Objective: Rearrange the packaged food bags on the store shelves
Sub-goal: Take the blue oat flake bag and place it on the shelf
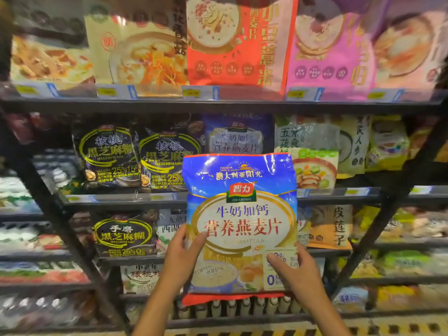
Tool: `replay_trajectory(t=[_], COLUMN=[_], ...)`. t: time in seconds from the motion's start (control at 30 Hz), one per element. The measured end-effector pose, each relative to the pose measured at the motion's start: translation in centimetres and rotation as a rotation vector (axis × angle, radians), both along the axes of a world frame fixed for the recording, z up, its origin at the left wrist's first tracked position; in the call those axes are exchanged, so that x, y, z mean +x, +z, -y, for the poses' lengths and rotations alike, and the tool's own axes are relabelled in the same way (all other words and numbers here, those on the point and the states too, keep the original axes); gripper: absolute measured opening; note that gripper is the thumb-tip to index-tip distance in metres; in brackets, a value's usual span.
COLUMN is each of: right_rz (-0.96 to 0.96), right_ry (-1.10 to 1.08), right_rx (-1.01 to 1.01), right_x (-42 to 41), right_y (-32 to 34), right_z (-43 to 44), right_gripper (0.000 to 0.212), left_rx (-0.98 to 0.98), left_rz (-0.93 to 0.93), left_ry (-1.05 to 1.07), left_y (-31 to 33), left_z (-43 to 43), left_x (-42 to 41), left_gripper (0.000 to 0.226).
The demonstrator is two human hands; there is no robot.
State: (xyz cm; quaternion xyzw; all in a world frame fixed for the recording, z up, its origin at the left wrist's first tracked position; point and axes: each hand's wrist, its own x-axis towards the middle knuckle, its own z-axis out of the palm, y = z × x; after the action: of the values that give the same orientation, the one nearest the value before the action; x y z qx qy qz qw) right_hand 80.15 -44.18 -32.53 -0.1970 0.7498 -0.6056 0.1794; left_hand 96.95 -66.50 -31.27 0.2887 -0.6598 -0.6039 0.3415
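Observation:
A large blue oatmeal bag [242, 202] with a white oval label and red lettering is held upright in front of the shelves. My left hand [183, 253] grips its lower left edge, thumb on the front. My right hand [294, 270] grips its lower right corner. Behind its top, on the middle shelf, stands a second blue oatmeal bag [236, 135] of the same kind.
Two black sesame-paste bags [109, 156] stand left of it on the middle shelf [121, 198]. A clear vegetable cereal bag [312, 151] stands to the right. Red [240, 44] and pink [329, 49] bags fill the top shelf. Small bottles [244, 305] line a low shelf.

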Motion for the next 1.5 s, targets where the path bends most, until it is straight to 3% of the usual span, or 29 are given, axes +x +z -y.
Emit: replay_trajectory(t=[0.37, 0.5, 0.6, 0.7, 0.77, 0.93, 1.0, 1.03, 1.33, 1.5], right_rz=[-0.02, -0.06, -0.06, -0.072, -0.11, -0.145, -0.181, -0.201, -0.209, -0.226], right_ry=[0.101, 0.071, 0.09, 0.072, 0.028, 0.0, -0.003, -0.008, -0.059, -0.093], right_rx=[-0.019, -0.032, -0.086, -0.102, -0.12, -0.104, -0.079, -0.068, -0.087, -0.064], right_x=[-6.9, -10.2, -12.8, -15.3, -16.4, -19.0, -19.9, -20.2, -21.6, -21.7], right_y=[1.9, 2.8, 4.1, 5.3, 5.8, 6.8, 7.2, 7.3, 6.4, 5.7], right_z=[6.4, 10.1, 12.7, 15.3, 16.8, 19.6, 20.4, 20.7, 21.7, 20.6], right_gripper=[0.07, 0.083, 0.067, 0.097, 0.108, 0.095, 0.074, 0.073, 0.093, 0.057], left_rx=[-0.047, -0.065, -0.107, -0.145, -0.16, -0.166, -0.178, -0.168, -0.111, -0.168], left_rz=[-0.034, -0.058, -0.063, -0.087, -0.083, -0.051, -0.067, -0.08, -0.133, -0.08], left_ry=[0.106, 0.068, 0.042, 0.036, 0.034, 0.08, 0.078, 0.076, 0.069, 0.047], left_y=[2.1, 3.4, 5.1, 6.7, 7.3, 7.5, 7.5, 7.4, 6.0, 4.9], left_z=[5.1, 8.7, 11.7, 14.4, 16.1, 19.7, 20.5, 20.8, 20.8, 19.9], left_x=[-6.9, -10.4, -13.2, -15.4, -16.9, -20.0, -21.1, -21.6, -23.5, -23.5], left_gripper=[0.021, 0.018, 0.018, 0.038, 0.029, 0.01, 0.015, 0.021, 0.037, 0.041])
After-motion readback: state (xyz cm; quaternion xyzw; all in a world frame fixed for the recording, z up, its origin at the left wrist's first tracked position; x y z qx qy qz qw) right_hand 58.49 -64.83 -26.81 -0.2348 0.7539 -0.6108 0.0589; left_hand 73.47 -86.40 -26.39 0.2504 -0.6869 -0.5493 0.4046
